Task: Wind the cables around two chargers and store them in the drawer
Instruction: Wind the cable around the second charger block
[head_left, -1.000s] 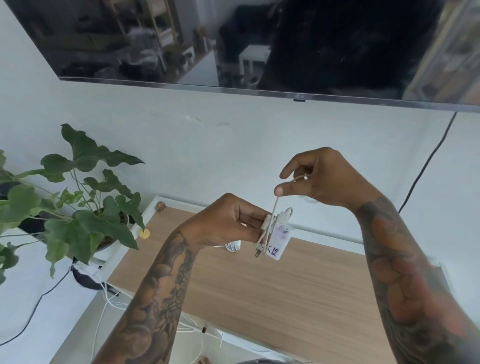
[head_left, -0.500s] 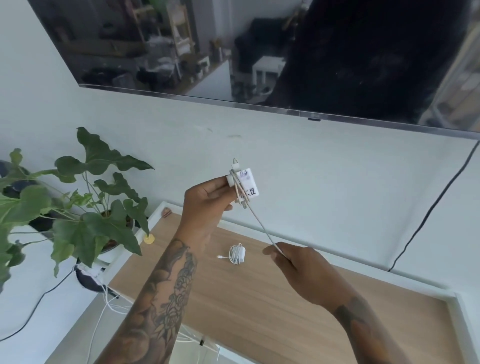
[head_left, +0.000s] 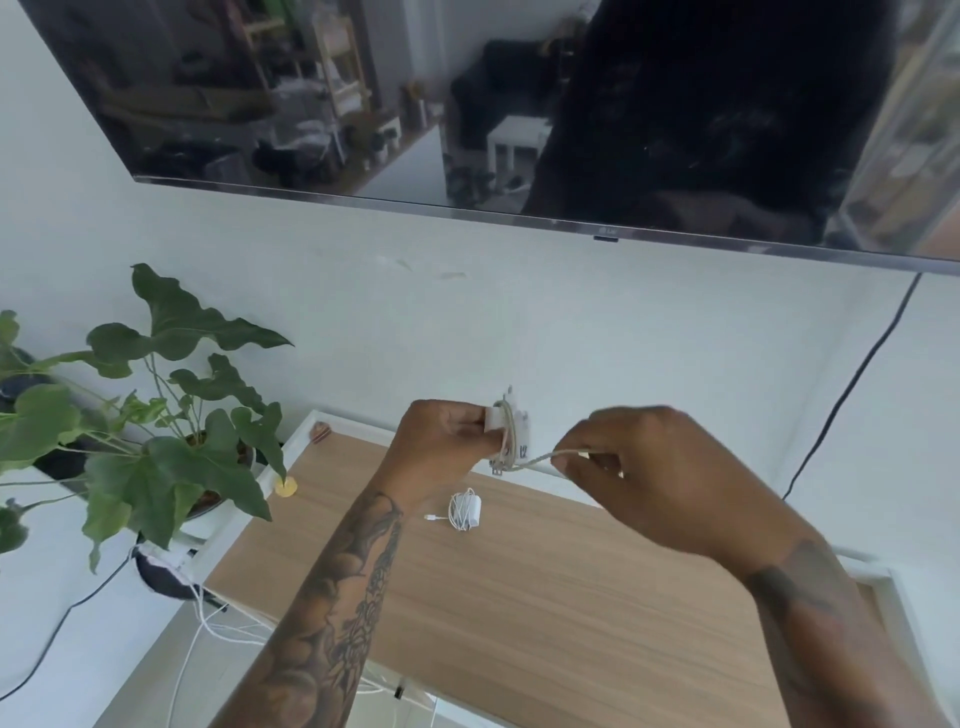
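Left grip (head_left: 441, 447) holding charger (head_left: 511, 434), right grip (head_left: 631, 467) pinching its cable (head_left: 535, 460) alongside

A wall-mounted television (head_left: 467, 104) hangs above the hands, its dark screen reflecting a room; a leafy potted plant (head_left: 156, 431) stands to their left; a black cord (head_left: 852, 379) runs down the wall to their right; white cords (head_left: 208, 623) trail below the plant.
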